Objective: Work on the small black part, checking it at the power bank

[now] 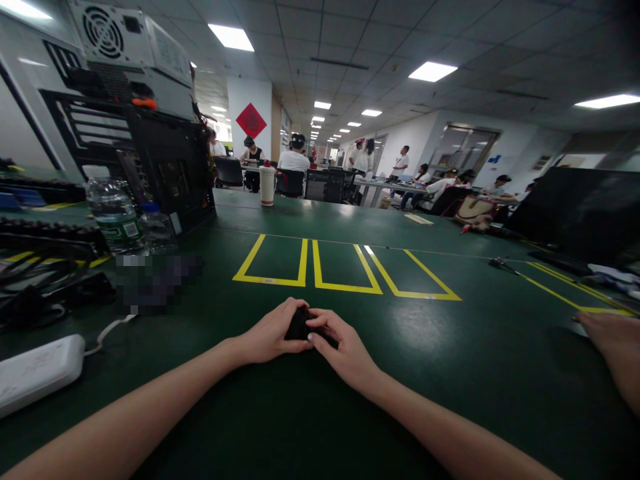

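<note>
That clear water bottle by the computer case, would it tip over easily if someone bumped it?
Probably somewhat. The water bottle stands upright, tall for its base, so a push near the top could topple it. Its thin clear plastic would likely dent rather than break. Being round, it would probably roll on the flat green table once down. How full it is I cannot tell.

On the green table: three yellow taped rectangles near the middle, two water bottles toward the left edge, one white power strip at the near left, one white cup far back, and one small black object.
</note>
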`<state>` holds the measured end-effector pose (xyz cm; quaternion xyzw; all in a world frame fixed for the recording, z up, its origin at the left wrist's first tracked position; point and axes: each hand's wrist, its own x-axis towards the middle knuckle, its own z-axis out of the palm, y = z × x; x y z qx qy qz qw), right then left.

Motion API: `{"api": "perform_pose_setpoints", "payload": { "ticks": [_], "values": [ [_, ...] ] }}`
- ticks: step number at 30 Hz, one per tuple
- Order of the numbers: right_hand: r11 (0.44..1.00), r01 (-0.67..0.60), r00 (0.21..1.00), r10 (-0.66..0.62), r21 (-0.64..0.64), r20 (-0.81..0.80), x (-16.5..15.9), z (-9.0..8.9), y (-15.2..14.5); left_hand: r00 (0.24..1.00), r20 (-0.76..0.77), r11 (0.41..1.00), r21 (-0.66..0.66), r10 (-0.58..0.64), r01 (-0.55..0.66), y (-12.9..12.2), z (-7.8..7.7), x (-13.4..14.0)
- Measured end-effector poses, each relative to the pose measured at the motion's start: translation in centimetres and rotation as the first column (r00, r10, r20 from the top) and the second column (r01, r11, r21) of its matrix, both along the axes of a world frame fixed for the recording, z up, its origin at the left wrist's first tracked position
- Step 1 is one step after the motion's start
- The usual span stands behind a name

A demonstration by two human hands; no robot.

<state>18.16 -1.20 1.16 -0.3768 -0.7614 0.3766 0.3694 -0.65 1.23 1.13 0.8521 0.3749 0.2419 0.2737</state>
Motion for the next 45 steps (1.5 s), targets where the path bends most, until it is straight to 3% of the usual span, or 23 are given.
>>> {"api": "perform_pose_setpoints", "payload": {
  "ticks": [11,17,21,24,29,35,41,45],
  "values": [
    [0.996,0.015,0.996,-0.022,0.088,0.081,-0.2,-0.7,0.4,1.000,-0.009,1.000,0.019,-0.005,0.005,0.0,0.1,0.0],
    [0.985,0.004,0.995,-0.021,0.170,0.097,-0.1,-0.2,-0.2,1.000,0.012,1.000,0.008,-0.018,0.018,0.1,-0.1,0.0],
    [0.963,0.081,0.987,-0.114,0.255,0.116,0.0,-0.3,-0.5,1.000,-0.005,1.000,-0.002,0.005,-0.005,0.1,-0.1,-0.1],
    [0.963,0.152,0.974,-0.185,0.224,0.133,0.1,-0.6,-0.4,1.000,-0.020,1.000,0.001,0.015,-0.015,0.0,0.0,-0.1],
    [0.994,0.017,0.979,-0.037,0.104,0.201,0.0,-0.4,-0.5,1.000,-0.016,1.000,0.003,0.020,-0.020,0.0,0.0,0.0],
    [0.995,0.060,0.974,-0.076,0.081,0.214,-0.1,-0.5,-0.3,0.999,-0.031,1.000,-0.007,0.023,-0.023,-0.1,0.2,0.0],
    [0.975,0.054,0.973,-0.100,0.214,0.209,0.0,-0.7,-0.3,0.999,-0.027,1.000,0.025,0.019,-0.018,-0.1,0.3,0.0],
    [0.949,0.148,0.957,-0.208,0.278,0.200,0.1,-1.0,-0.2,0.999,-0.039,0.999,0.038,0.035,-0.033,0.0,0.2,0.0]
  ]
}}
